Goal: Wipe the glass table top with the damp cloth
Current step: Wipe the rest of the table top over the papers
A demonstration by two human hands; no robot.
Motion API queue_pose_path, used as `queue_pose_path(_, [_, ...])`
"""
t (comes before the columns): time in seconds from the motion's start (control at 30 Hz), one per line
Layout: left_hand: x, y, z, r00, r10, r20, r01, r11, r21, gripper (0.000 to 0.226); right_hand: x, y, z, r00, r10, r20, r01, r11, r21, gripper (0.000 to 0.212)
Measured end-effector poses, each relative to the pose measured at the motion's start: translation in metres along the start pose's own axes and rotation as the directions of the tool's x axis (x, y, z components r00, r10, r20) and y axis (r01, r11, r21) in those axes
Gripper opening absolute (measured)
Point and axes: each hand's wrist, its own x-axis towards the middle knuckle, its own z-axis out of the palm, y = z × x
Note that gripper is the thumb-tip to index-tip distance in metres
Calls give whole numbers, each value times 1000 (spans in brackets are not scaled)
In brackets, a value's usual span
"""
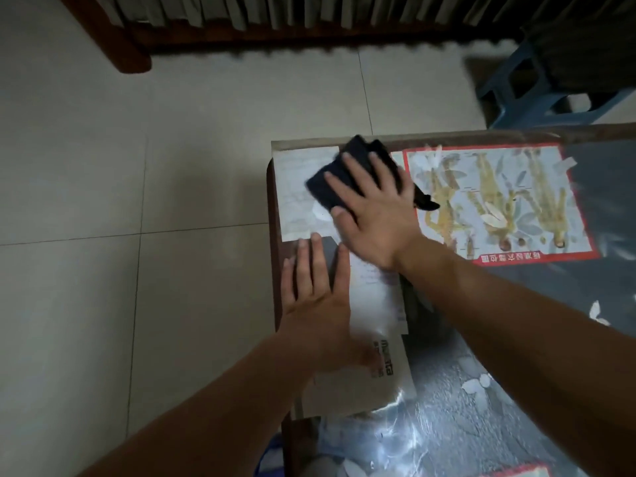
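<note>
The glass table top (516,356) fills the right half of the view, with papers and a red-bordered chart under the glass. A dark cloth (339,173) lies folded at the table's far left corner. My right hand (375,211) lies flat on it, fingers spread, pressing it onto the glass. My left hand (316,297) rests palm down on the glass near the left edge, just behind the right hand, and holds nothing.
The table's dark wooden left edge (273,270) borders a light tiled floor (137,201). A blue plastic stool (537,94) stands beyond the far edge on the right. A dark wooden furniture leg and rail (127,53) run along the top.
</note>
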Motion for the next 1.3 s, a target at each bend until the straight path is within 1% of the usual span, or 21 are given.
queue_pose_path(0.07, [0, 0, -1, 1000, -4, -9, 4, 1000, 5, 154, -2, 14, -2, 995, -103, 7, 103, 995, -6, 55])
queue_pose_path(0.1, [0, 0, -1, 1000, -3, -3, 3, 1000, -11, 154, -3, 32, -4, 996, -85, 4, 85, 996, -17, 55])
queue_pose_path(0.2, [2, -1, -1, 1000, 14, 1, -14, 999, -33, 154, -3, 75, -12, 978, 209, -16, -209, 978, 25, 56])
queue_pose_path(0.27, [2, -1, 0, 1000, 16, -3, -16, 1000, -26, 154, 9, 55, -11, 954, 295, -44, -294, 955, 42, 58])
queue_pose_path(0.3, [3, -1, 0, 1000, 14, -5, -14, 1000, -21, 154, 18, 34, -10, 971, 237, -42, -235, 971, 38, 59])
queue_pose_path(0.37, [3, -2, 1, 1000, 8, -5, -8, 1000, -2, 153, 35, -9, -7, 1000, -6, -8, 6, 999, 46, 57])
queue_pose_path(0.43, [3, -1, 0, 1000, -1, -5, 1, 1000, 15, 151, 44, -30, -6, 984, -178, 28, 177, 983, 42, 55])
queue_pose_path(0.53, [2, 0, -1, 1000, -5, -3, 5, 1000, 16, 152, 46, -2, -10, 973, -225, 42, 225, 974, 24, 54])
queue_pose_path(0.57, [2, 0, -1, 1000, -2, 10, 2, 1000, 5, 153, 44, 21, -12, 986, -166, 33, 165, 986, 12, 55])
queue_pose_path(0.63, [2, 0, -2, 1000, 6, 30, -6, 1000, -7, 153, 35, 78, -18, 996, 89, -11, -89, 996, 17, 58])
queue_pose_path(0.7, [2, -1, -3, 999, 15, 40, -14, 1000, -17, 153, 22, 123, -24, 930, 367, -39, -363, 929, 70, 60])
queue_pose_path(0.8, [3, -1, -1, 1000, 7, 31, -6, 1000, -21, 155, 17, 115, -21, 852, 520, -59, -511, 851, 120, 60])
queue_pose_path(0.87, [2, 0, -2, 999, -1, 38, 1, 1000, -20, 156, 22, 72, -18, 889, 454, -57, -445, 887, 127, 60])
queue_pose_path(0.93, [2, 1, -2, 999, -7, 39, 7, 1000, -10, 155, 17, 26, -11, 979, 202, -34, -198, 976, 94, 58])
queue_pose_path(0.97, [2, 1, -2, 999, -10, 33, 10, 1000, 2, 155, 10, 9, -6, 999, 44, -16, -43, 995, 87, 57])
queue_pose_path(1.03, [2, 1, -3, 1000, -10, 24, 10, 1000, 11, 154, -3, 5, -2, 984, -178, 0, 177, 981, 77, 53])
queue_pose_path(1.07, [2, 1, -3, 1000, -7, 26, 7, 1000, 6, 154, -1, 15, -6, 979, -202, 4, 200, 975, 91, 52])
queue_pose_path(1.1, [2, 2, -3, 999, 0, 32, 0, 1000, -3, 154, 5, 28, -10, 988, -152, 9, 150, 982, 113, 52])
queue_pose_path(1.2, [2, 1, -2, 999, 6, 31, -6, 1000, -13, 155, 35, 33, -16, 989, 149, 11, -149, 977, 153, 52])
queue_pose_path(1.23, [3, 0, -1, 1000, 4, 23, -4, 1000, -12, 155, 45, 18, -15, 989, 149, 10, -149, 976, 157, 53])
queue_pose_path(1.3, [4, -1, 1, 1000, -4, 11, 4, 1000, -5, 156, 55, -19, -14, 998, -38, 41, 30, 984, 175, 56])
